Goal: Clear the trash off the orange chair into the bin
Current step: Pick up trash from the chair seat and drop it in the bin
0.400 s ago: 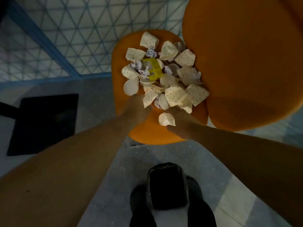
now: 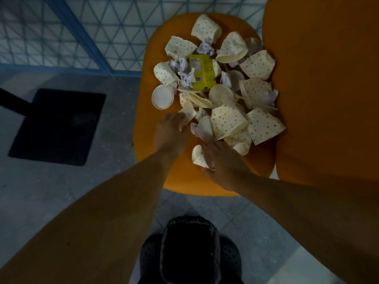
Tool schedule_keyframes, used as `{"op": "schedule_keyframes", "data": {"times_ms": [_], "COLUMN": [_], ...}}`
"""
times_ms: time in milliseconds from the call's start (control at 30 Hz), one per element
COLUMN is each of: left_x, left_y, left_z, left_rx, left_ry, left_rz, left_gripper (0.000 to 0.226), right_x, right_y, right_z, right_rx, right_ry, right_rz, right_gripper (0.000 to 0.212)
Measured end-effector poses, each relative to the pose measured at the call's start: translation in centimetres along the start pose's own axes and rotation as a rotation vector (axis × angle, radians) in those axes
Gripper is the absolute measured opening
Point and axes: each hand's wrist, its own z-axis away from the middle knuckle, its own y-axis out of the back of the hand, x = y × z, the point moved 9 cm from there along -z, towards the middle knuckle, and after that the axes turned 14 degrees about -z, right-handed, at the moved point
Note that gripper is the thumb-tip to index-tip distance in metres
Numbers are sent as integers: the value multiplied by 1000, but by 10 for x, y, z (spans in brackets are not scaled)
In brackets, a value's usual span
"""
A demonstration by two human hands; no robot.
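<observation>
A: Trash (image 2: 217, 87) covers the orange chair (image 2: 147, 128) seat: crushed dotted paper cups, crumpled paper wads and a yellow carton (image 2: 202, 73) near the middle. The heap runs lengthwise from the seat's near edge to its far edge, against the chair's backrest on the right.

B: Which way do the pieces point?

A: Every way. The carton's long axis runs near to far. A round white lid (image 2: 162, 97) lies flat at the heap's left edge. One dotted cup (image 2: 227, 121) lies on its side, mouth toward the lower right.

B: And the hands?

A: Both arms reach forward, palms down. The left hand (image 2: 171, 132) sits at the heap's near-left edge, fingers curled onto a scrap of dotted paper; whether it has truly pinched it, I can't tell. The right hand (image 2: 223, 162) is at the near edge, its fingers wrapped around a small crushed cup (image 2: 198, 156), thumb beneath.

B: The bin?

A: A dark bin (image 2: 189, 249) stands on the floor directly below, between the arms.
</observation>
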Motion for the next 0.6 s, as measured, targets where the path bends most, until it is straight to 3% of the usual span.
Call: {"op": "schedule_keyframes", "data": {"times_ms": [167,300,600], "left_x": [0,-13,-31], "left_y": [16,39,92], "left_z": [27,65,167], "left_rx": [109,154,223], "left_ry": [-1,63,116], "left_rz": [-46,-10,31], "left_gripper": [31,31,29], "right_x": [-2,-4,-51], "right_y": [1,7,31], "right_z": [6,12,52], "right_rx": [18,16,64], "right_ry": [75,-12,-16], "right_rz": [-32,-196,-320], "right_gripper": [57,49,58]}}
